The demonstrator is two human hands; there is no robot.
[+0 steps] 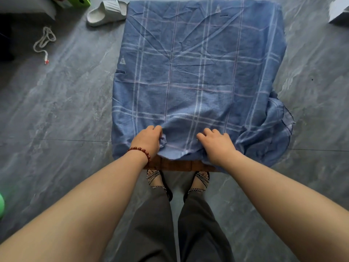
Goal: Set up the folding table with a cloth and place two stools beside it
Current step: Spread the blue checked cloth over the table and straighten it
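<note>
Cloth [198, 72], blue with pale checks, is spread over the surface [177, 165] and covers nearly all of it. I have both hands on it at the near edge. My left hand [149, 140] is curled tight round a small bunch of fabric, with a wad of it showing past the thumb side. My right hand [217, 144] is just beside it, knuckles up and fingers curled into the fabric, gripping it too. Between my two wrists the hem is drawn back a little, so a strip of brown wood shows bare along the near edge. A bracelet [140, 150] of red beads sits on my left wrist.

From there I see the cloth lying fairly flat but creased toward the far edge. It droops over the left edge, and at the near right corner it hangs off in loose, heaped folds. Below the near edge I can see my feet in checked sandals [156, 178] on the grey marbled floor [66, 110]. A white slipper [106, 13] lies on the floor just beside the far left corner. A pale cord [44, 42] lies well apart to the left
</note>
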